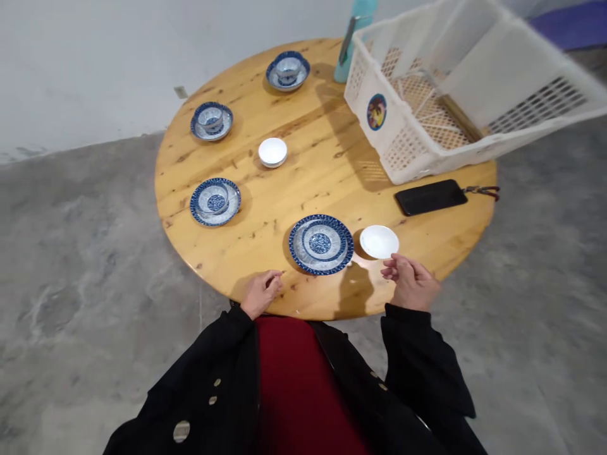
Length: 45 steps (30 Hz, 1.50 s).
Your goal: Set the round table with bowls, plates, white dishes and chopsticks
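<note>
A blue-patterned plate [321, 244] lies near the front edge of the round wooden table [327, 164], with a small white dish [379, 241] just to its right. My right hand [410, 281] hovers below the white dish, fingers loosely curled, apparently holding nothing. Resting on the table's front edge left of the plate, my left hand [262, 292] has its fingers curled in, and nothing shows in them. Three blue-patterned saucers with bowls on them stand at the left [215, 201], the far left [211, 121] and the back [288, 69]. A second white dish [272, 151] sits mid-table.
A large white plastic basket [455, 88] takes up the table's right back part. A black phone [430, 196] with a strap lies in front of it. A teal bottle [353, 38] stands at the back beside the basket. Grey concrete floor surrounds the table.
</note>
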{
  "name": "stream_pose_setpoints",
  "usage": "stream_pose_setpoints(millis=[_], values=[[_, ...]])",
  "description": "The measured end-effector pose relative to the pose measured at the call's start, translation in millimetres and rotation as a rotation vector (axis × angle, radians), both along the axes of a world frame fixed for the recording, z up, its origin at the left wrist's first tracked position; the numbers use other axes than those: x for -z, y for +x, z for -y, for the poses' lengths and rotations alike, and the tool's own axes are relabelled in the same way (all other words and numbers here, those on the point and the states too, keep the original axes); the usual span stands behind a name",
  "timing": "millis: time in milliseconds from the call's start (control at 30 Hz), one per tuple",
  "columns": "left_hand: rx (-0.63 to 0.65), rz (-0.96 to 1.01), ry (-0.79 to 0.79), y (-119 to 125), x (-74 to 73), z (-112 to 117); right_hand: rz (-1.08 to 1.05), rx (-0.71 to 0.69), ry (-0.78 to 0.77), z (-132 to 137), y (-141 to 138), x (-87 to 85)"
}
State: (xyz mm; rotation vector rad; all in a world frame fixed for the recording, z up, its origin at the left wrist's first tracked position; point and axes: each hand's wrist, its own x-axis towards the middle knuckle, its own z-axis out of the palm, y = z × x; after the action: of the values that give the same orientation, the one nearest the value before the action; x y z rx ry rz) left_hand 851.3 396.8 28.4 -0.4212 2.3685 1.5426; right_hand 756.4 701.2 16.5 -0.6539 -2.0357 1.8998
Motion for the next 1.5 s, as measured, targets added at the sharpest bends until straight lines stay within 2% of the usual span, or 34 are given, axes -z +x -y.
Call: stream_pose_setpoints(millis=[133, 367, 533, 667, 833, 1000, 1167, 1267, 1367, 1500], values=[[-0.017, -0.063, 0.029, 12, -3.8, 45, 0.027, -0.089, 0.019, 61, 26, -4.2], [-0.189, -0.12, 0.009, 51, -9.5, 168, 0.151, -0.337, -0.021, 211, 72, 2.2], [-0.188, -0.102, 0.027, 76, -10.4, 238, 0.208, -0.443, -0.059, 298, 103, 8.1], [-0.183, -0.085, 0.076, 80, -8.8, 265, 0.253, -0.431, -0.097, 333, 121, 8.5], [-0.152, -0.091, 0.165, 71, 2.4, 270, 0.275, -0.442, -0.052, 336, 120, 1.0], [-0.095, -0.077, 0.183, 58, 5.7, 275, 0.246, -0.422, -0.017, 334, 90, -0.2], [-0.095, -0.071, 0.148, 34, -1.2, 291, 0.215, -0.393, -0.012, 344, 32, 7.8], [-0.081, -0.07, 0.143, 0, -11.0, 302, 0.227, -0.343, 0.024, 345, -24, 6.0], [-0.065, -0.123, 0.14, -47, -25.7, 311, 0.232, -0.271, 0.077, 338, -88, 2.7], [-0.082, -0.19, 0.125, -103, -41.1, 316, 0.264, -0.205, 0.215, 325, -168, 8.6]])
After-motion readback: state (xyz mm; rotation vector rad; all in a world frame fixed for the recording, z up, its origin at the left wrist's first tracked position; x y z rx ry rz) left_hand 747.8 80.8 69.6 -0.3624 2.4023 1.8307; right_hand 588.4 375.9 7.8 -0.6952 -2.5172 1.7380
